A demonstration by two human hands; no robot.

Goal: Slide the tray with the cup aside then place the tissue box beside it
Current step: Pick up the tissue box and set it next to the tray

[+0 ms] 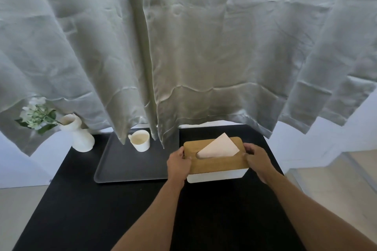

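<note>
A white tissue box (216, 176) with a wooden lid and a pale tissue sticking up sits at the right of the black table. My left hand (178, 164) grips its left end and my right hand (258, 160) grips its right end. Directly to the left of the box lies a dark grey tray (122, 169). A white cup (140, 140) stands upright at the tray's back. The box's left end is close to the tray's right edge; I cannot tell if they touch.
A white vase (78, 134) with white flowers stands at the table's back left corner. Pale green curtains (183, 47) hang over the back of the table (81, 210), their hem reaching the tray and cup. Light floor lies on both sides.
</note>
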